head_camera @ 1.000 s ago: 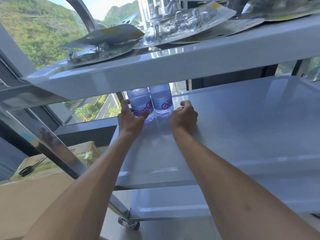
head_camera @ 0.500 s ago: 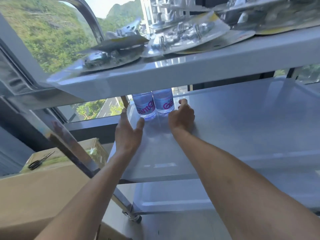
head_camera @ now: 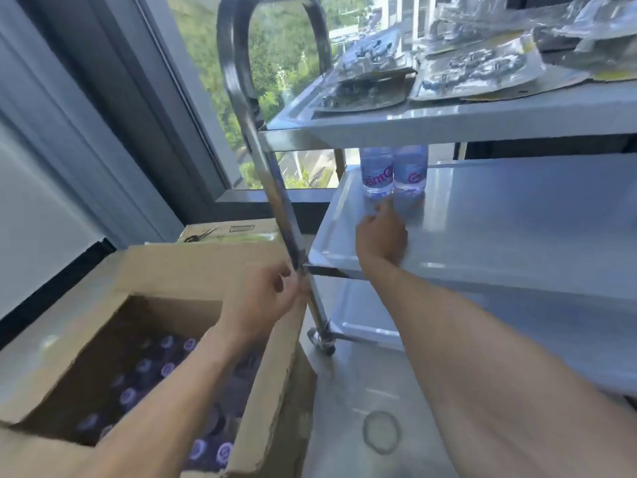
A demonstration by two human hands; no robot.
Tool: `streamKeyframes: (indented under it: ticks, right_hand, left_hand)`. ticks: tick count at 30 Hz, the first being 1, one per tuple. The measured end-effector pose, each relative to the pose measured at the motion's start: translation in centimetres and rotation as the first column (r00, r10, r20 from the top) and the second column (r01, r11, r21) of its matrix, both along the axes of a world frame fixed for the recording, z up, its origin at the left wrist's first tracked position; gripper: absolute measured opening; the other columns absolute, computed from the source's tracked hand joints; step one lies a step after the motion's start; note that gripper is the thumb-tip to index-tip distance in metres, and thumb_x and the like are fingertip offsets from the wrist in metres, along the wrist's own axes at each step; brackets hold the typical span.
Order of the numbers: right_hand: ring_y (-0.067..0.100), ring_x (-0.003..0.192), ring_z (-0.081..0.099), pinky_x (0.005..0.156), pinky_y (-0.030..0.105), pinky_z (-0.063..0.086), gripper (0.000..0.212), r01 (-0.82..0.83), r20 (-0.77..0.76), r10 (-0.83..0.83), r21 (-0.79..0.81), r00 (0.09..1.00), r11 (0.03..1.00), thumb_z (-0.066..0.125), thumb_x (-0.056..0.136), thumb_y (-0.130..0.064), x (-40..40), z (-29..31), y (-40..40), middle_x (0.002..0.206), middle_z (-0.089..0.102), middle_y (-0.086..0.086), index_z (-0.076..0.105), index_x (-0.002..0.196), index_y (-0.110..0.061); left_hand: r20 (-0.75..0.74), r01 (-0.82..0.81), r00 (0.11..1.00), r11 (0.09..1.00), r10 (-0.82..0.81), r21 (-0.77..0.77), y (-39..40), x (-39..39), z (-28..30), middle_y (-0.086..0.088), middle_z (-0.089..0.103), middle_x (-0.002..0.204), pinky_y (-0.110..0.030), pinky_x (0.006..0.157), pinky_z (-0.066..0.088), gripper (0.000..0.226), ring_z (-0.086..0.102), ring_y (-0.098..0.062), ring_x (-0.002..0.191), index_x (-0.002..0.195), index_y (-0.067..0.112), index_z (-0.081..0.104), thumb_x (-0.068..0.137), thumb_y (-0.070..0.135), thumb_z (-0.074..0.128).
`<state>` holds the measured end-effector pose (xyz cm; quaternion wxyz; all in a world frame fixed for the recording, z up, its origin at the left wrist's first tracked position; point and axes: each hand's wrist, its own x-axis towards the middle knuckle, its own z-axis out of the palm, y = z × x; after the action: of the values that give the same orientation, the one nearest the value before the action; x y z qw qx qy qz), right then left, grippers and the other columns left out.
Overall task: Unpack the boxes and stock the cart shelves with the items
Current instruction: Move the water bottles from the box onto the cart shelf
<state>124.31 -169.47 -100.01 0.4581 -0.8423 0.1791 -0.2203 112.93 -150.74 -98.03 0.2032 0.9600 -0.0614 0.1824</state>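
Two water bottles (head_camera: 393,172) with pink lettering stand side by side at the back left of the cart's middle shelf (head_camera: 499,229). My right hand (head_camera: 381,236) hovers over that shelf just in front of them, fingers loosely curled and holding nothing. My left hand (head_camera: 265,301) is blurred, empty, above the open cardboard box (head_camera: 193,267) at the lower left, close to the cart's steel upright (head_camera: 275,188). Inside the box stand several bottles with purple caps (head_camera: 144,381).
Several blister packs (head_camera: 448,67) lie on the cart's top shelf (head_camera: 448,122). A second box with scissors (head_camera: 200,234) on it sits behind the open box, against the window. A cart wheel (head_camera: 324,343) stands on the grey floor beside the box.
Both hands have left the two bottles and drawn back. My left hand swung down and left over the open box. The view has turned left and down, showing the box.
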Motion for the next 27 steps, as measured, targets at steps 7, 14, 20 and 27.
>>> streamKeyframes:
  ticks: [7,14,20,27]
  right_hand:
    - [0.033,0.101,0.061,0.084,0.039,0.046,0.022,-0.098,-0.017,0.100,0.084,0.995,0.992,0.051,0.086,-0.008,-8.2,3.3,10.6,0.108,0.065,0.009,0.058,0.107,-0.014]
    - [0.033,0.097,0.063,0.071,0.035,0.046,0.027,-0.789,-0.369,0.745,-0.518,0.555,0.331,0.055,0.085,-0.015,-14.5,2.9,19.6,0.108,0.065,0.013,0.063,0.110,-0.013]
    - [0.033,0.095,0.059,0.070,0.034,0.041,0.025,-0.936,-0.688,0.637,-0.297,0.348,0.191,0.055,0.090,-0.021,-16.9,-3.1,23.9,0.116,0.061,0.012,0.059,0.113,-0.012]
    - [0.035,0.118,0.054,0.093,0.043,0.048,0.032,-0.951,-0.760,0.573,-0.271,0.308,0.151,0.052,0.094,-0.019,-16.0,-10.8,26.8,0.131,0.050,0.014,0.052,0.125,-0.010]
  left_hand:
    - [-0.225,-0.513,0.815,0.845,0.534,0.148,8.0,-8.0,-0.8,-0.007,0.070,0.099,-0.036,0.079,0.051,0.023,0.064,-0.032,0.094,0.095,0.016,0.068,0.086,0.031,0.054]
    - [-0.481,-0.555,0.632,0.788,0.608,0.266,12.6,-12.1,0.2,-0.012,0.065,0.111,-0.033,0.074,0.048,0.026,0.063,-0.034,0.098,0.106,0.014,0.065,0.082,0.023,0.060]
    - [-0.471,-0.587,0.598,0.754,0.649,0.294,17.5,-13.4,-2.2,-0.010,0.061,0.120,-0.036,0.081,0.046,0.029,0.059,-0.032,0.110,0.113,0.018,0.061,0.086,0.025,0.056]
    - [-0.553,-0.579,0.547,0.761,0.628,0.292,20.5,-11.9,-7.5,-0.011,0.056,0.130,-0.038,0.090,0.047,0.037,0.056,-0.033,0.118,0.126,0.018,0.054,0.090,0.021,0.053]
